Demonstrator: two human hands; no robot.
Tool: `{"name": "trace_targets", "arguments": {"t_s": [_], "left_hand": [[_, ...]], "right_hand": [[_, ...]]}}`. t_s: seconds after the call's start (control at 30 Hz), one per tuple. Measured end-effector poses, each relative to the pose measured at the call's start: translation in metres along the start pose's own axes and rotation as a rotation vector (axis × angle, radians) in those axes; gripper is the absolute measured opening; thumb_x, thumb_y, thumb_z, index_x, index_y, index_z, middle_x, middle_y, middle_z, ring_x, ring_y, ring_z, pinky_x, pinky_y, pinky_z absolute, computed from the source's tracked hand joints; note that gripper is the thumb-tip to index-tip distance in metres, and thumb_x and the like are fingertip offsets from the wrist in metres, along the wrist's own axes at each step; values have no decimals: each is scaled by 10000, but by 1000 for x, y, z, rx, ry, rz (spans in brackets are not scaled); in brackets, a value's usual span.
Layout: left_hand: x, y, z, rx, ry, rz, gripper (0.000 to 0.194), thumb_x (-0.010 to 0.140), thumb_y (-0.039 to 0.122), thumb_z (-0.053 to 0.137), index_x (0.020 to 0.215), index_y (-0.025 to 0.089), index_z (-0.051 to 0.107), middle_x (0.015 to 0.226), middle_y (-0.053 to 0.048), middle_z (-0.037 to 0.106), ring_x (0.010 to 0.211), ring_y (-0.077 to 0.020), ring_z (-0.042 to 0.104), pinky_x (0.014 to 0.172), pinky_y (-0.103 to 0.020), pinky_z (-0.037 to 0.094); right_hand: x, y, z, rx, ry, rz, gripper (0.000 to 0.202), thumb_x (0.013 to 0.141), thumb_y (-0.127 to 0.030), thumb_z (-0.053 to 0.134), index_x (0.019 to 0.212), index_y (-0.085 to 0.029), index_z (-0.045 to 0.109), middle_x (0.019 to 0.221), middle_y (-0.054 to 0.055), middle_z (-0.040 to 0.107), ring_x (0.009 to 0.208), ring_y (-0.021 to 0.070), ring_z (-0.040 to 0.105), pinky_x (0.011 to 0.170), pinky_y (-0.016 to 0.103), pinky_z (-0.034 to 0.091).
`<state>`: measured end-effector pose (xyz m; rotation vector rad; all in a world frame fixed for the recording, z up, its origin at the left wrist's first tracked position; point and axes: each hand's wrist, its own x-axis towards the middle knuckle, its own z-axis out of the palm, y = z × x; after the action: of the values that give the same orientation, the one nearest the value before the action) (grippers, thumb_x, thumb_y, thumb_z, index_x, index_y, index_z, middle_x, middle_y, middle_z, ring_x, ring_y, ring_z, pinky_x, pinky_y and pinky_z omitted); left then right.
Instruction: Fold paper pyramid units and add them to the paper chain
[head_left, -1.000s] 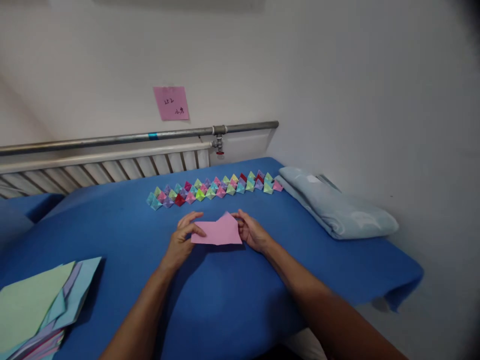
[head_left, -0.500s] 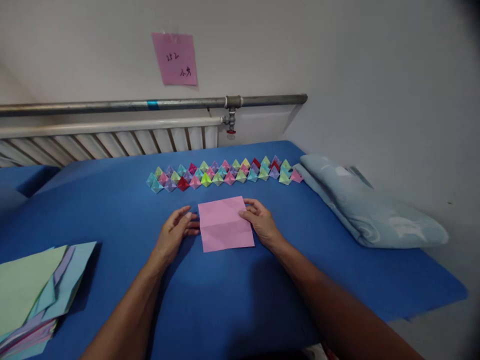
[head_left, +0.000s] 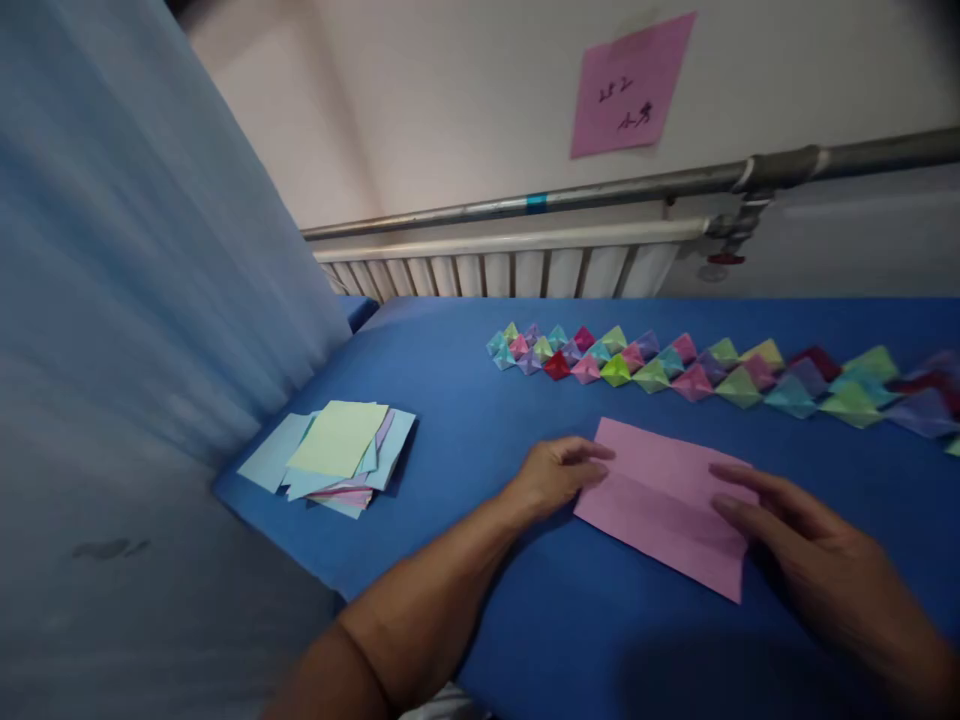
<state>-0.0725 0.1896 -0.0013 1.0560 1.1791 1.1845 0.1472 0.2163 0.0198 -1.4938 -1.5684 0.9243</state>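
Observation:
A square pink sheet of paper (head_left: 660,490) with a crease across its middle lies at a slant over the blue surface. At its left edge, my left hand (head_left: 559,478) has thumb and fingers closed on the paper; some fingertips are hidden. My right hand (head_left: 814,555) is over the sheet's right side, fingers stretched out, thumb and forefinger apart above the paper. Behind the sheet runs a band of small folded paper pieces (head_left: 616,370) in several colours, set in close rows.
A loose stack of coloured paper sheets (head_left: 337,440) lies on the blue tabletop (head_left: 450,400) at left. A pale blue curtain (head_left: 150,250) hangs beside it. A radiator (head_left: 525,272), a metal pipe (head_left: 600,198) and a pink note (head_left: 634,85) are along the back wall.
The view has swung left, bringing in the curtain and the whole stack. My left hand has come onto the pink sheet's left edge. The sheet now appears tilted, and my right hand's fingers have loosened.

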Motion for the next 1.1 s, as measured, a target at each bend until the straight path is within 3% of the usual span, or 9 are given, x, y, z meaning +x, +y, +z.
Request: {"name": "trace_targets", "arguments": {"t_s": [0.1, 0.27, 0.37, 0.5, 0.57, 0.67, 0.8, 0.93, 1.1], "left_hand": [[-1, -2, 2, -84, 1, -25, 226, 677, 143, 691, 902, 135, 712, 639, 35, 560, 598, -74, 463, 612, -224, 350], [0, -4, 5, -155, 67, -24, 219, 643, 169, 730, 859, 136, 713, 637, 20, 581, 592, -81, 482, 606, -237, 361], [-2, 0, 6, -98, 99, -44, 217, 612, 174, 747, 824, 141, 719, 624, 16, 585, 584, -88, 496, 605, -246, 369], [-7, 5, 8, -92, 85, -17, 224, 580, 227, 775, 782, 150, 715, 615, 29, 567, 589, -93, 485, 593, -242, 352], [-7, 5, 7, -90, 82, -6, 244, 583, 241, 782, 802, 156, 714, 603, 41, 549, 581, -90, 466, 581, -235, 332], [-6, 3, 7, -89, 65, 1, 260, 583, 266, 791, 806, 161, 709, 617, 41, 557, 588, -90, 461, 583, -229, 325], [-8, -1, 8, 2, 27, -5, 291, 593, 310, 787, 836, 166, 716, 569, 63, 498, 556, -83, 432, 553, -219, 309], [-8, -1, 8, 42, 51, -4, 320, 591, 331, 784, 858, 166, 723, 587, 51, 524, 569, -92, 453, 553, -220, 317], [-8, 4, 8, 50, 94, 2, 346, 577, 332, 790, 868, 160, 718, 606, 40, 566, 580, -96, 475, 565, -218, 344]], "right_hand": [[-4, -2, 2, 32, -41, 118, 340, 531, -510, 697, 841, -373, 727, 850, 19, 669, 710, 255, 568, 513, 331, 437], [-5, -1, 1, 28, -76, 181, 349, 502, -505, 705, 828, -387, 733, 666, 14, 610, 616, 238, 518, 510, 336, 407], [-5, -1, 0, 80, -48, 158, 318, 502, -463, 721, 786, -321, 737, 630, 13, 600, 611, 223, 520, 528, 321, 403], [-7, -1, -1, 223, -62, 96, 286, 556, -399, 712, 783, -225, 734, 746, 23, 649, 666, 184, 541, 580, 283, 412], [-7, 2, -1, 311, -64, 116, 289, 574, -381, 714, 804, -207, 721, 666, -2, 601, 623, 156, 507, 569, 266, 395], [-7, 5, -1, 426, -89, 132, 267, 570, -329, 736, 802, -200, 701, 644, -29, 564, 613, 131, 487, 574, 246, 389], [-11, 7, -1, 494, -199, 107, 341, 556, -239, 752, 891, -220, 691, 879, -16, 629, 714, 133, 541, 620, 239, 427], [-10, 10, -2, 490, -203, 114, 311, 569, -215, 734, 876, -216, 686, 714, -48, 575, 621, 102, 487, 579, 218, 392], [-7, 16, -1, 496, -206, 74, 306, 577, -249, 750, 874, -216, 680, 725, -41, 587, 636, 107, 495, 596, 228, 394]]}}
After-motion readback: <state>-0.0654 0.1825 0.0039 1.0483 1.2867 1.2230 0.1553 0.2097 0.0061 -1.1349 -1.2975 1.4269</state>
